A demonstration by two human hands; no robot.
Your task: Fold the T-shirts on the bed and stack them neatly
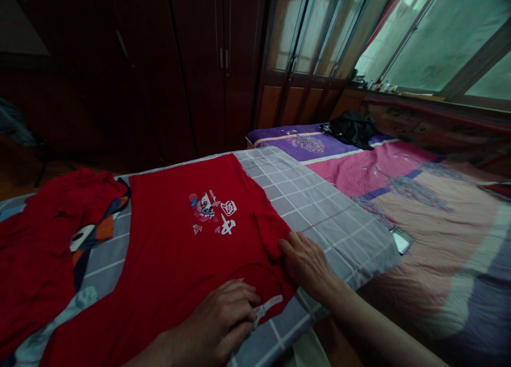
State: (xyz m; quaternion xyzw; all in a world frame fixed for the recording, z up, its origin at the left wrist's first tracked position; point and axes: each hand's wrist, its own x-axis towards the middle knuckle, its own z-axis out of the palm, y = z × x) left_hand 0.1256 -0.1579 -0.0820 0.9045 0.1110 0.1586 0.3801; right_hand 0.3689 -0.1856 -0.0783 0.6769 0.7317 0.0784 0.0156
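Note:
A red T-shirt point(171, 250) lies spread on the grey checked cloth, with a cartoon print and white characters on its front. Its collar, with a white label inside, is at the near right. My left hand point(223, 316) lies on the fabric beside the neckline, fingers stretched over it. At the sleeve, which is turned inward over the body of the shirt, my right hand point(307, 260) has its fingers bent onto the edge. Its thumb is hidden. The near left part of the shirt runs under my left forearm.
A heap of red clothing point(40, 250) with patterned pieces lies at the left on the checked cloth point(319, 212). Beyond to the right is a bed with a colourful quilt point(419, 223), a black garment or bag point(351, 128) and a phone-like object point(401, 240). Dark wardrobes point(199, 63) stand behind.

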